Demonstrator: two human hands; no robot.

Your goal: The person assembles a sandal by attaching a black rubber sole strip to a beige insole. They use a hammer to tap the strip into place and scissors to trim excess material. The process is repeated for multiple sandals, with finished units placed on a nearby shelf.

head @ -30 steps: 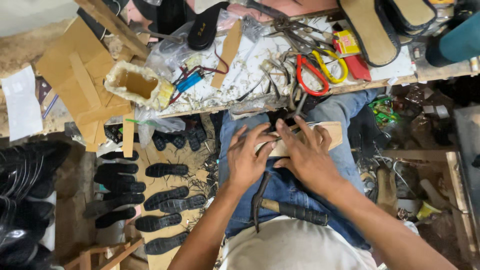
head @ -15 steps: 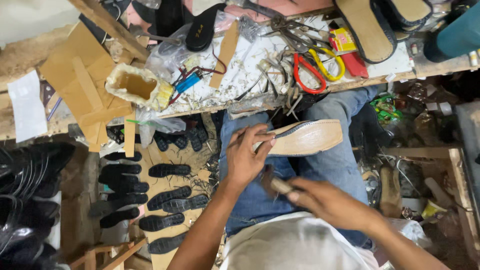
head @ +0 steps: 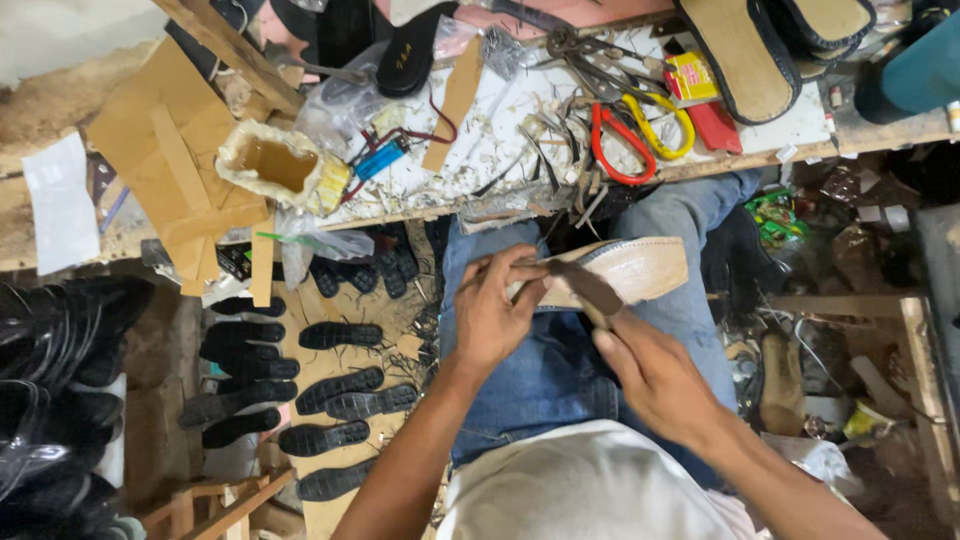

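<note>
Head view, looking down over the lap. One tan shoe sole [head: 625,272] lies across the person's blue-jeaned thighs, below the edge of the workbench [head: 800,125]; its long axis runs roughly 9-to-3 o'clock, the rounded end toward 3. Left hand [head: 497,315] is closed on the sole's 9 o'clock end, fingers curled over its upper edge, thumb underneath as far as can be told. Right hand [head: 655,375] sits at about 5 o'clock from the sole's middle, closed around a dark-handled tool [head: 590,290] whose working end meets the sole near mid-length; the tool's type cannot be made out, blurred. So the sole lies toward 12 o'clock from the right-hand grip and toward 3 o'clock from the left-hand grip; the left hand is the one in direct contact, the right touches only through the tool. Counts: one sole in hand; one red-handled scissors [head: 622,150] and one yellow-handled scissors [head: 670,125] side by side on the bench at 12 o'clock; one open container of yellow-brown glue [head: 275,165] at 10 o'clock; about a dozen black rubber outsoles [head: 340,385] laid in rows on the floor at 8 o'clock, exact number not certain since some overlap.
</note>
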